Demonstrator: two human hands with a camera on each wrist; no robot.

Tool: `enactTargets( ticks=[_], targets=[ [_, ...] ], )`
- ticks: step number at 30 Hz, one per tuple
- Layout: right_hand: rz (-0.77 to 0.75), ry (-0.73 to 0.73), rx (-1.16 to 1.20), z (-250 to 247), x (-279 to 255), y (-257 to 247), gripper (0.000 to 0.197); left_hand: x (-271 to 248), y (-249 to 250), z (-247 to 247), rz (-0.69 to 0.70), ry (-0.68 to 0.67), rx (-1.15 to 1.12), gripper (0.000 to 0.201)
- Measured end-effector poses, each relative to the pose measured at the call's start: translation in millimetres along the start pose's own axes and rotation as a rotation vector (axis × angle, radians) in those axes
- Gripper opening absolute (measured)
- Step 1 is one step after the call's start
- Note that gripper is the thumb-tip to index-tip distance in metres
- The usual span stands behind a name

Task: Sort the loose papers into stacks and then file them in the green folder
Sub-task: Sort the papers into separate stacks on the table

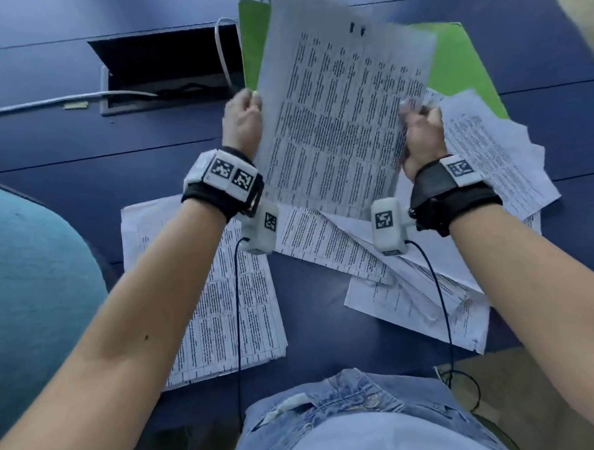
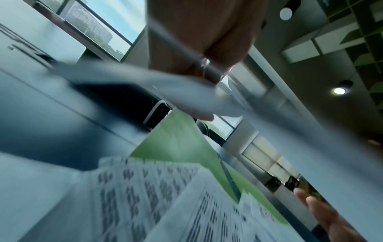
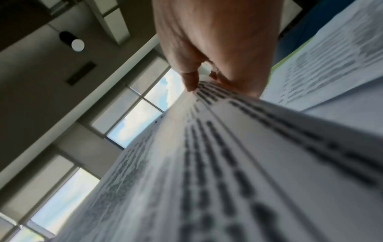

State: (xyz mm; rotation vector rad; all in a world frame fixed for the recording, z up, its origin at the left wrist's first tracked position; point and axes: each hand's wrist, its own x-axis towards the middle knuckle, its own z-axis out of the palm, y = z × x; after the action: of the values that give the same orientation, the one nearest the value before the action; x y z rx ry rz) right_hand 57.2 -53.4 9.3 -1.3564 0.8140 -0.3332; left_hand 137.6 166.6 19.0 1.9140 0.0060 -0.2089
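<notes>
The green folder [image 1: 458,61] is lying open on the blue table [image 1: 64,150], its far side partly hidden by the raised sheets [image 1: 345,114] — whether any paper is lying inside it cannot be told. The left hand [image 1: 243,121] is gripping the raised sheets' left edge with curled fingers, and the right hand [image 1: 421,131] is pinching the right edge between thumb and fingers; their count is unclear. One neat stack [image 1: 221,316] is sitting on the table under the left forearm. A loose, fanned heap of printed papers [image 1: 490,168] is sprawling on the right, overlapping the folder's near corner. An open cable hatch [image 1: 169,70] with a white cable [image 1: 62,99] is lying beyond the left hand, and a teal chair [image 1: 29,287] is standing at the left.
</notes>
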Motion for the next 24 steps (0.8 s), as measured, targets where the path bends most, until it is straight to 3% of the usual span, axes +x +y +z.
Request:
enactTargets(
  ticks=[3, 4, 5, 6, 7, 9, 11, 13, 16, 18, 20, 22, 24],
  targets=[
    [-0.010, -0.079, -0.289, -22, -7, 10, 0.047, -29, -7, 14, -0.180, -0.119, 0.029, 0.072],
    [-0.022, -0.118, -0.385, -28, -9, 15, 0.038, -38, -9, 17, -0.244, -0.176, 0.010, 0.084],
    [-0.027, -0.167, -0.464, -34, -14, 18, 0.017, -45, -12, 20, -0.294, -0.210, -0.002, 0.088],
    [-0.040, -0.203, -0.534, -40, -16, 24, 0.008, -50, -18, 25, -0.320, -0.223, -0.002, 0.078],
    [-0.037, -0.240, -0.609, -46, -17, 29, 0.023, -56, -23, 29, -0.337, -0.220, 0.015, 0.057],
    [-0.007, -0.322, -0.727, -54, -22, 37, 0.030, -71, -36, 39, -0.368, -0.192, 0.064, 0.021],
    [-0.052, -0.312, -0.889, -61, -24, 41, 0.021, -83, -48, 48, -0.401, -0.155, 0.142, 0.008],
    [-0.130, -0.168, -1.027, -69, -24, 42, 0.007, -93, -54, 53, -0.418, -0.074, 0.210, 0.013],
    [-0.120, -0.038, -1.237, -85, -20, 45, 0.040, -98, -53, 52, -0.442, 0.068, 0.205, 0.053],
    [-0.070, -0.050, -1.318, -94, -17, 44, 0.057, -96, -51, 50, -0.445, 0.100, 0.222, 0.050],
    [-0.042, -0.103, -1.336, -100, -13, 42, 0.061, -94, -51, 50, -0.447, 0.108, 0.207, 0.046],
    [-0.042, -0.129, -1.361, -105, -4, 41, 0.059, -95, -48, 51, -0.441, 0.119, 0.196, 0.049],
    [-0.084, -0.138, -1.392, -111, 3, 35, 0.044, -100, -44, 54, -0.404, 0.147, 0.163, 0.051]
  ],
)
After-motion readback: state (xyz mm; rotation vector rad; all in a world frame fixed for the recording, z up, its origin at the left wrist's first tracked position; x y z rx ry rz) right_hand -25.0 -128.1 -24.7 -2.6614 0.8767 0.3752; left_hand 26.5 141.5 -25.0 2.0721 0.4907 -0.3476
